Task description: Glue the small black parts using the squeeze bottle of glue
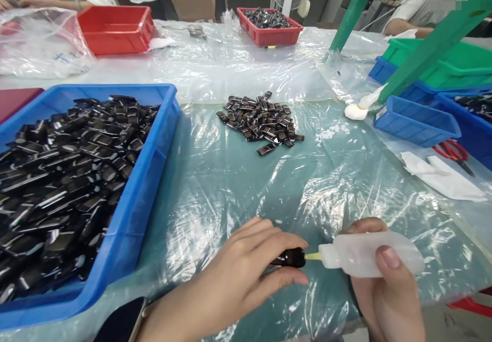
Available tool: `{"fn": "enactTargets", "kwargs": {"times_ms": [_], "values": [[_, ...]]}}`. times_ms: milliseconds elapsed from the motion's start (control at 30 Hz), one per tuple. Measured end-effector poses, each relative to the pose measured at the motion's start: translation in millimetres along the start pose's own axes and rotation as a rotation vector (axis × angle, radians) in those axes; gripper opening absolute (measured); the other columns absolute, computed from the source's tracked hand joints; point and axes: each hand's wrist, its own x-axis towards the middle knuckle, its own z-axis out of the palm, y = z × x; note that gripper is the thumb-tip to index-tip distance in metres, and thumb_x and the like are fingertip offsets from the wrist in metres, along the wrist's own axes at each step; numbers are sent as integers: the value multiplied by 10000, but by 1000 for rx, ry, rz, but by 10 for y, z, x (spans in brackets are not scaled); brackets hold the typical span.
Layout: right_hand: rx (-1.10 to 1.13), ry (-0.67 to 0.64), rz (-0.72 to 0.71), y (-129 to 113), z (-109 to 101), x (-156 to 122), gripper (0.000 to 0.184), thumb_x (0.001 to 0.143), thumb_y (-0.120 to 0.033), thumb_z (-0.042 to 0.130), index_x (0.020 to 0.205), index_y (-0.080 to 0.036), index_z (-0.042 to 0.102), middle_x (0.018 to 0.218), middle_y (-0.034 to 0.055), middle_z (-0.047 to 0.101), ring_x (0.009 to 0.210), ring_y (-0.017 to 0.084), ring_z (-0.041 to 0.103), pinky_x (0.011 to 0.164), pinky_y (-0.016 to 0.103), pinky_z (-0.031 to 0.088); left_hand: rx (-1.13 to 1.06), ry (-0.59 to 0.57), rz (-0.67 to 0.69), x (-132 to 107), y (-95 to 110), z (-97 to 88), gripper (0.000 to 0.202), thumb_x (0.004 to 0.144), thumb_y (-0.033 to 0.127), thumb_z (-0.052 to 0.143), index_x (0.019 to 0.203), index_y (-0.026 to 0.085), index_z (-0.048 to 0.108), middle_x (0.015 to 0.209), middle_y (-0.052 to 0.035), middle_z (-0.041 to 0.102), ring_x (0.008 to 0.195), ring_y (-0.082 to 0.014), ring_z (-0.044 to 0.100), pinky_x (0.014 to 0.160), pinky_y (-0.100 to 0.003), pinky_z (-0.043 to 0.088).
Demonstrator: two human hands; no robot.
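Observation:
My left hand (249, 265) is closed on a small glossy black plastic part (292, 257), held between thumb and fingers above the table; most of its far end is hidden in the hand. In my right hand (388, 290) lies a translucent white squeeze bottle (374, 254), tipped on its side. Its thin yellowish nozzle (313, 256) points left and meets the end of the black part; whether anything flows out does not show. Farther back on the table is a pile of similar black parts (261, 119).
Left stands a blue bin (154, 178) full of black parts. Small white bits (330, 133), a small blue tray (417, 121), red-handled pliers (453, 152) and white paper (442, 175) lie right. Behind are red bins (115, 29), a green post (430, 49) and other people.

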Motion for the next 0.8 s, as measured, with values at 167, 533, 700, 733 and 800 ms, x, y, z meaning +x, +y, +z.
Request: {"fn": "enactTargets", "kwargs": {"times_ms": [167,533,700,733,800], "values": [[-15,2,1,-19,22,-9,258,1041,-437,561,988,-185,558,845,52,459,659,131,491,534,164,454,5,-10,-10,-15,-9,7,243,968,233,635,1185,160,553,975,25,612,875,-104,518,785,-217,386],[-28,-9,1,-45,28,10,210,1050,-402,559,990,-201,567,826,55,465,636,130,493,518,159,451,-28,-88,-203,-84,-19,-15,338,1023,346,557,1346,327,462,1059,43,582,957,-116,526,795,-212,419],[-36,1,-2,-22,31,4,218,1041,-418,569,992,-205,564,825,55,441,644,133,488,528,159,454,-11,-65,-224,-88,-59,12,232,1019,409,553,1228,321,511,1015,62,592,914,-120,533,753,-230,409],[-44,18,-12,-21,37,0,232,1033,-432,581,988,-205,564,829,55,437,649,134,487,532,159,453,-13,-61,-220,-78,-58,11,196,1019,412,552,1179,301,529,1001,62,591,901,-119,533,735,-230,403],[-59,62,-19,-26,56,-5,252,1014,-449,612,981,-204,565,844,56,440,668,137,492,550,162,458,-8,-74,-227,-59,-44,-1,168,1036,400,524,1147,274,541,1007,47,580,906,-122,531,724,-235,400]]}}
